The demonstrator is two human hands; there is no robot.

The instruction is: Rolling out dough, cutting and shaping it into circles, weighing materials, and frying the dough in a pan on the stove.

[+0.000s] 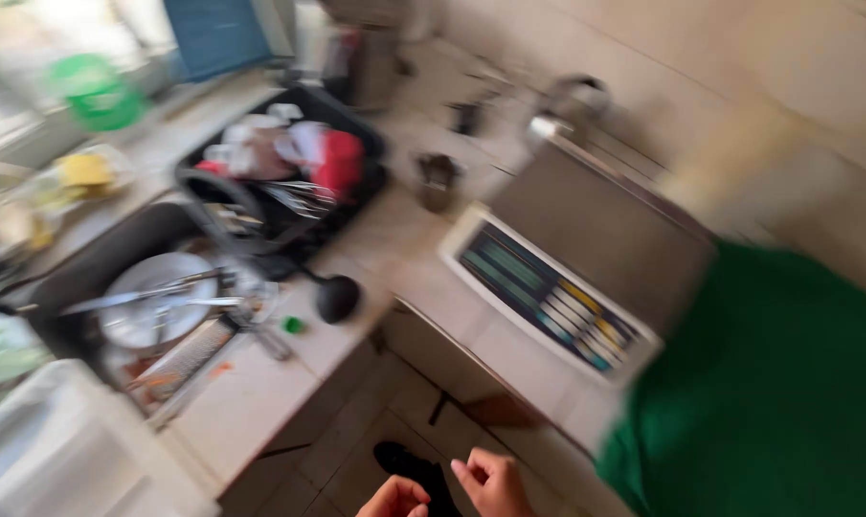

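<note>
kitchen counter (260, 402); both hands (452, 490) empty, low.

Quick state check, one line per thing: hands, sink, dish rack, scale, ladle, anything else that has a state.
left hand: fingers curled, holding nothing.
right hand: fingers loosely bent, holding nothing.
sink: holds a plate and utensils; water level unclear.
plate: lying flat in the sink, utensils across it.
dish rack: full of dishes and cutlery.
weighing scale: platform bare; display unreadable.
ladle: lying on the counter.
grater: lying flat beside the sink.
</note>
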